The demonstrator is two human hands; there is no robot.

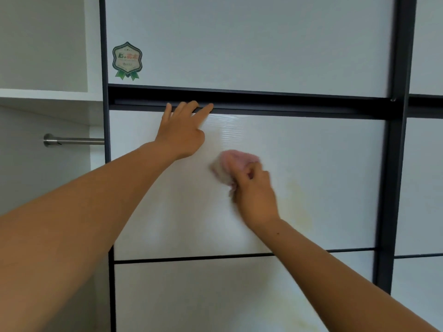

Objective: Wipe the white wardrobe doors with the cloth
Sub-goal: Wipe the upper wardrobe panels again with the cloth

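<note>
The one camera rides on the person's head, close to the white wardrobe door (pixel 299 164), facing it nearly square-on, the open compartment (pixel 48 168) at its left edge.

The wardrobe door (pixel 311 176) has white panels with a fine, pale wood-grain pattern where the light falls, and a faint yellowish stain (pixel 297 195) shows on the middle panel. The frame (pixel 393 164) around and between the panels is very dark, almost black. The cloth (pixel 230 164) is soft pink with some white in it, the sticker (pixel 127 60) has a dark green border, a cream centre with green and red characters and two bright green ribbon tails, the shelf (pixel 43 94) is white, and the rail (pixel 72 140) is silver-grey.
</note>
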